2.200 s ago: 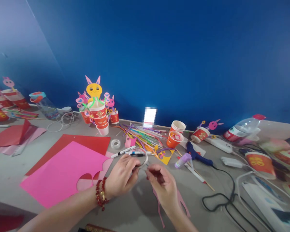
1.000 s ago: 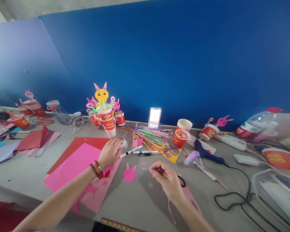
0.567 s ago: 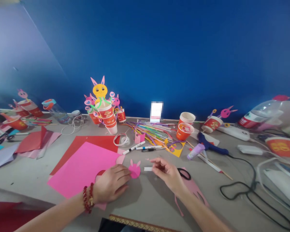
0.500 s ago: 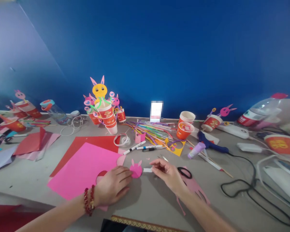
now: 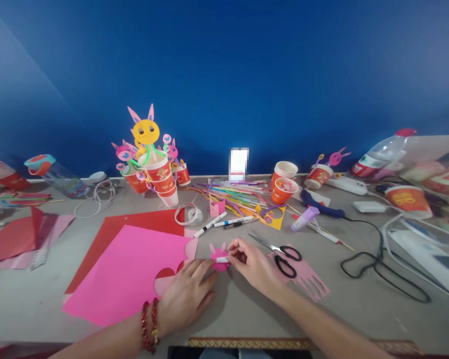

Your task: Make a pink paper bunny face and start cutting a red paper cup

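Note:
A small pink paper rabbit head [image 5: 220, 267] with two upright ears lies on the table in front of me. My left hand [image 5: 187, 294] lies palm down, its fingers stretched out and the tips touching the head's left edge. Across the middle of the head sits a short white strip [image 5: 222, 260]. Thumb and forefinger of my right hand [image 5: 249, 264] pinch the strip's right end. Black-handled scissors [image 5: 280, 252] rest beside my right hand, partly over a light pink cut sheet [image 5: 309, 279]. Left of my hands is a bright pink sheet [image 5: 123, 274] with round cut-outs.
Behind my hands lie markers [image 5: 209, 224], a tape roll [image 5: 192, 214] and many coloured sticks [image 5: 235, 197]. Stacked red cups [image 5: 160, 172] with paper rabbits stand at back left. A purple glue stick [image 5: 305, 218] and a blue glue gun [image 5: 322, 204] with a looping cable lie right.
The white strip has moved left from beside the rabbit head onto it, pinched in my right hand. The scissors now show more fully. The camera view has shifted.

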`<state>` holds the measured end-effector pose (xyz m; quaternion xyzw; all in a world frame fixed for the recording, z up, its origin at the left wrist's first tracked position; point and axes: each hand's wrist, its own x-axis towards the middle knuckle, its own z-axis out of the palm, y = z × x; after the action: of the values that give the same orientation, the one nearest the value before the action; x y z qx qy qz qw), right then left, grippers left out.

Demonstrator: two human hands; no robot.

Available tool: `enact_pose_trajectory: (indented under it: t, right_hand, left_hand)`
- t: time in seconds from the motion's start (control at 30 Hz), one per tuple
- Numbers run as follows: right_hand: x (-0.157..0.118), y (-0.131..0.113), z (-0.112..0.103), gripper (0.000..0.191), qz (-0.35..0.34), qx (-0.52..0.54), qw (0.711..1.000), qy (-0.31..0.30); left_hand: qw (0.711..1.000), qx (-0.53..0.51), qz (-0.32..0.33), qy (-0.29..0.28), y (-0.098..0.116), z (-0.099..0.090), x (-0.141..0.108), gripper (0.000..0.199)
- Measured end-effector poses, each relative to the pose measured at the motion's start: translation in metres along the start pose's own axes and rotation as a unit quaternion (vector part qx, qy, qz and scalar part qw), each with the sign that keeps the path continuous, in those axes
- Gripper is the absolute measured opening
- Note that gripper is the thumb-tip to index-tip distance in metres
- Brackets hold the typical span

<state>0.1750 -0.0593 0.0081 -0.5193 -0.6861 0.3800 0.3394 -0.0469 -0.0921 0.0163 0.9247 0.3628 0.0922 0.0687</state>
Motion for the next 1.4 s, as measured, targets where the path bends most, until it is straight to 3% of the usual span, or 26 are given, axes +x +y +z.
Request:
enact_pose_trajectory:
  t: [0.6,0.83,1.0,1.4]
  right_hand:
    - [0.003,0.001,0.008,0.015,-0.053,-0.152,0.987,0.014]
    - [-0.007,-0.006,0.002,0.024,-0.163,-0.274,0.947,-0.042]
    - [-0.018,-0.005,-0.002,0.037,-0.186,-0.347,0.916,-0.081]
    - [-0.017,0.001,-0.004,0.027,-0.16,-0.32,0.934,-0.017]
  left_hand:
    - [1.0,0.002,0.027,-0.002,0.0,0.0,0.003,0.035]
    - [1.0,0.011,0.027,-0.009,-0.001,0.006,0.001,0.034]
    - [1.0,0.003,0.026,0.007,-0.001,0.004,0.002,0.034]
    - [0.998,-0.05,0.012,0.026,-0.004,-0.001,0.001,0.032]
